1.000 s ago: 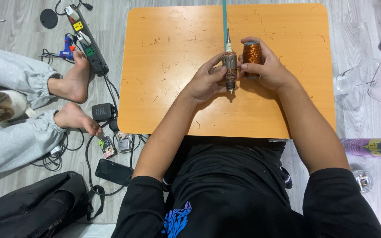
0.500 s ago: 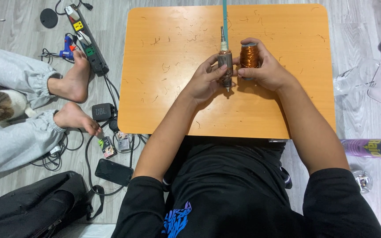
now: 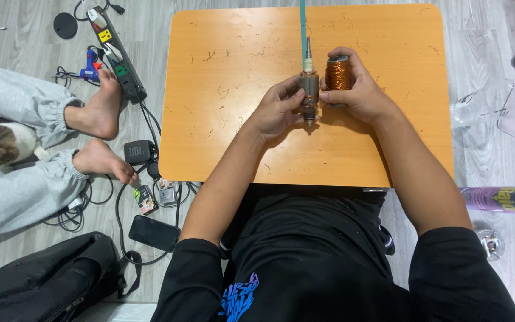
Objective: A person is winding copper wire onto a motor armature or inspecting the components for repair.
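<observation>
Hands near desk (image 3: 222,149) centre: left (image 3: 278,110) clamped on rotor (image 3: 309,95), right (image 3: 359,89) clamped on spool (image 3: 338,73); bare desk all round.

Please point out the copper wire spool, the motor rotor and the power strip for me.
copper wire spool (image 3: 338,74): head view, on the wound copper wire.
motor rotor (image 3: 309,89): head view, on its grey middle body, between both hands.
power strip (image 3: 117,59): head view, on the black casing, on the floor.
</observation>
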